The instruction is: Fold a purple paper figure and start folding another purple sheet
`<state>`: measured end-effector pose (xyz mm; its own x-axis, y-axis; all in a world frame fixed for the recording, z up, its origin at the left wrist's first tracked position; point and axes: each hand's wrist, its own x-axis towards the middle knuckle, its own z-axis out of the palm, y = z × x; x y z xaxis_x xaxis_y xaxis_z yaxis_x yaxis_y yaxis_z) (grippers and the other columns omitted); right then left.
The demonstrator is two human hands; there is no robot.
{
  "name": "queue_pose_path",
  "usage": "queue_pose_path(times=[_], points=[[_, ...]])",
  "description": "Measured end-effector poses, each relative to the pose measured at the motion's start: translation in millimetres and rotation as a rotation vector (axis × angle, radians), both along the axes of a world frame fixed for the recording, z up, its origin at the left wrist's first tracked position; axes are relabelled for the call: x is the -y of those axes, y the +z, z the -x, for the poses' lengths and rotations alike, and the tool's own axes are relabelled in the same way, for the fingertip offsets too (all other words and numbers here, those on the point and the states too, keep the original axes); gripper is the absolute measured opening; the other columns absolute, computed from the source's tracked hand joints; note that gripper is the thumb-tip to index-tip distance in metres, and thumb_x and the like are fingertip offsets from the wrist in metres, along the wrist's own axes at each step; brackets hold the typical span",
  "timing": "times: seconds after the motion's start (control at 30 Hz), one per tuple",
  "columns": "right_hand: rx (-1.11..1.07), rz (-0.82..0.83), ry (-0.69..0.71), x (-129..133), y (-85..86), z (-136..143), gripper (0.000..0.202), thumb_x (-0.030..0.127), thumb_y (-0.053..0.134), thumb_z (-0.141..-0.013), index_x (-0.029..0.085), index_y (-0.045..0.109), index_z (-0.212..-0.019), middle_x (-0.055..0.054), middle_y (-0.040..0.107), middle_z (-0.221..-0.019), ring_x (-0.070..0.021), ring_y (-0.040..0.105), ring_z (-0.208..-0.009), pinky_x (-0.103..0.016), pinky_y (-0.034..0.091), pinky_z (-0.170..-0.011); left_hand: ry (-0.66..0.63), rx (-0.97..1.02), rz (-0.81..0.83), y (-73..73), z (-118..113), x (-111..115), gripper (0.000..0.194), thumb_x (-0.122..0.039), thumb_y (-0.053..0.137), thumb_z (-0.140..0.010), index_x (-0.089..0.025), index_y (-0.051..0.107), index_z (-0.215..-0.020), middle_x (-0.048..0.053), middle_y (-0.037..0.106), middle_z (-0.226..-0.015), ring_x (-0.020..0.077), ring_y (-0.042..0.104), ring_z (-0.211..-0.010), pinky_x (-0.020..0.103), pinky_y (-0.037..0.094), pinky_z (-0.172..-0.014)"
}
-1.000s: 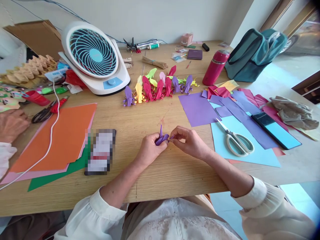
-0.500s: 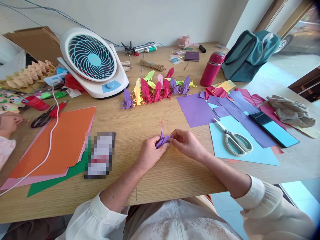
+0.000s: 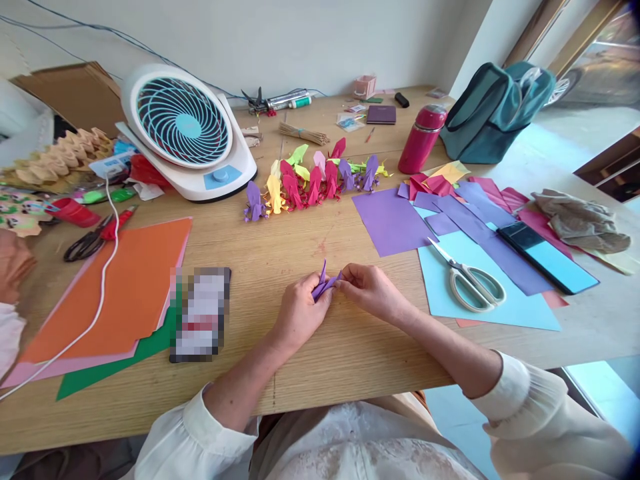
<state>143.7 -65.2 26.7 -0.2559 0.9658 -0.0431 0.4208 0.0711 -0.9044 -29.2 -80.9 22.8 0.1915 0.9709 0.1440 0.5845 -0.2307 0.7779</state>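
A small folded piece of purple paper is held between my two hands above the bare middle of the wooden table. My left hand is closed round its left side, with a thin purple point sticking up past the fingers. Thumb and fingers of my right hand pinch its right tip. Beyond my hands stands a cluster of folded paper figures in purple, yellow, red, pink and green, among them a purple origami figure. A square of purple paper lies just past my right hand.
White-handled scissors rest on light blue paper at the right, near a phone. Left are orange sheets and a blurred-out phone. A fan, red flask and teal bag stand farther back.
The purple paper has turned slightly in my fingers, and its right tip now points upward. At the left edge, the other person's hand has shifted. The view has moved a little.
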Motion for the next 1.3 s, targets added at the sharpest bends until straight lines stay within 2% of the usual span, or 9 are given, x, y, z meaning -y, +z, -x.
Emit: queue_pose_path(times=[0.2, 0.33, 0.47, 0.63, 0.77, 0.97, 1.13, 1.23, 1.3], points=[[-0.019, 0.022, 0.075, -1.5, -2.8, -2.0, 0.031, 0.043, 0.058, -0.086, 0.017, 0.056, -0.069, 0.004, 0.046, -0.060, -0.0100, 0.037, -0.057, -0.024, 0.029, -0.051, -0.020, -0.104, -0.069, -3.2, 1.4, 0.6, 0.006, -0.021, 0.060, -0.088, -0.018, 0.064, -0.091, 0.007, 0.073, -0.088, 0.0183, 0.066, -0.078, 0.028, 0.047, -0.072], [-0.008, 0.008, 0.076, -0.4, -4.4, -1.5, 0.028, 0.040, 0.057, -0.086, 0.017, 0.055, -0.070, 0.003, 0.048, -0.061, -0.0103, 0.039, -0.057, -0.024, 0.029, -0.052, -0.062, -0.123, -0.099, -3.6, 1.4, -0.2, 0.006, -0.021, 0.057, -0.090, -0.017, 0.061, -0.089, 0.007, 0.071, -0.085, 0.0188, 0.065, -0.077, 0.028, 0.046, -0.071], [-0.024, 0.007, 0.065, -0.6, -4.6, -1.0, 0.025, 0.038, 0.058, -0.085, 0.017, 0.056, -0.072, 0.004, 0.048, -0.060, -0.0101, 0.039, -0.056, -0.024, 0.029, -0.051, -0.067, -0.012, -0.080, -2.6, 1.6, -1.9, 0.006, -0.022, 0.059, -0.089, -0.017, 0.063, -0.088, 0.005, 0.071, -0.085, 0.0166, 0.065, -0.075, 0.026, 0.046, -0.071], [-0.199, 0.043, 0.024, -4.5, -7.6, -1.9, 0.021, 0.038, 0.058, -0.085, 0.017, 0.059, -0.083, 0.001, 0.057, -0.069, -0.0120, 0.049, -0.061, -0.025, 0.037, -0.056, -0.033, 0.167, 0.060, -4.6, 3.4, -5.9, 0.012, -0.026, 0.064, -0.087, -0.016, 0.070, -0.089, 0.004, 0.073, -0.084, 0.0155, 0.065, -0.075, 0.023, 0.047, -0.070], [-0.258, 0.047, 0.021, -5.1, -7.7, -1.8, 0.017, 0.034, 0.059, -0.084, 0.017, 0.057, -0.081, 0.001, 0.057, -0.070, -0.0117, 0.050, -0.062, -0.025, 0.039, -0.058, -0.067, 0.261, 0.145, -5.1, 4.2, -7.9, 0.016, -0.029, 0.064, -0.087, -0.016, 0.071, -0.092, 0.003, 0.072, -0.085, 0.0153, 0.064, -0.077, 0.023, 0.047, -0.070], [-0.262, 0.038, 0.027, -0.9, -3.2, 1.0, 0.018, 0.034, 0.060, -0.085, 0.018, 0.057, -0.080, 0.002, 0.055, -0.069, -0.0110, 0.048, -0.061, -0.025, 0.037, -0.056, -0.091, 0.188, 0.041, 2.5, 5.6, -9.6, 0.009, -0.021, 0.063, -0.083, -0.016, 0.065, -0.076, 0.001, 0.060, -0.076, 0.0138, 0.056, -0.074, 0.023, 0.042, -0.069], [-0.249, 0.007, 0.058, 3.1, -3.2, 4.7, 0.017, 0.034, 0.059, -0.088, 0.018, 0.058, -0.083, 0.001, 0.058, -0.073, -0.0117, 0.052, -0.064, -0.025, 0.040, -0.058, -0.079, 0.192, 0.008, 4.2, 4.3, -7.5, 0.006, -0.016, 0.060, -0.081, -0.017, 0.062, -0.076, 0.001, 0.060, -0.076, 0.0144, 0.057, -0.074, 0.025, 0.043, -0.072], [-0.220, -0.114, 0.041, 5.1, -4.6, 4.2, 0.012, 0.030, 0.059, -0.091, 0.019, 0.058, -0.094, -0.001, 0.059, -0.078, -0.0128, 0.055, -0.067, -0.025, 0.045, -0.060, -0.049, 0.221, 0.009, 4.7, 2.7, -5.8, 0.008, -0.019, 0.061, -0.082, -0.017, 0.060, -0.073, 0.001, 0.060, -0.075, 0.0137, 0.055, -0.072, 0.025, 0.042, -0.070], [-0.167, -0.337, -0.005, 5.4, -3.8, 1.1, 0.012, 0.024, 0.057, -0.093, 0.020, 0.056, -0.104, -0.002, 0.059, -0.086, -0.0138, 0.057, -0.072, -0.027, 0.049, -0.065, -0.030, 0.248, 0.047, 5.8, 2.4, -5.7, 0.010, -0.021, 0.062, -0.081, -0.017, 0.061, -0.072, 0.000, 0.058, -0.072, 0.0129, 0.052, -0.069, 0.024, 0.040, -0.068]])
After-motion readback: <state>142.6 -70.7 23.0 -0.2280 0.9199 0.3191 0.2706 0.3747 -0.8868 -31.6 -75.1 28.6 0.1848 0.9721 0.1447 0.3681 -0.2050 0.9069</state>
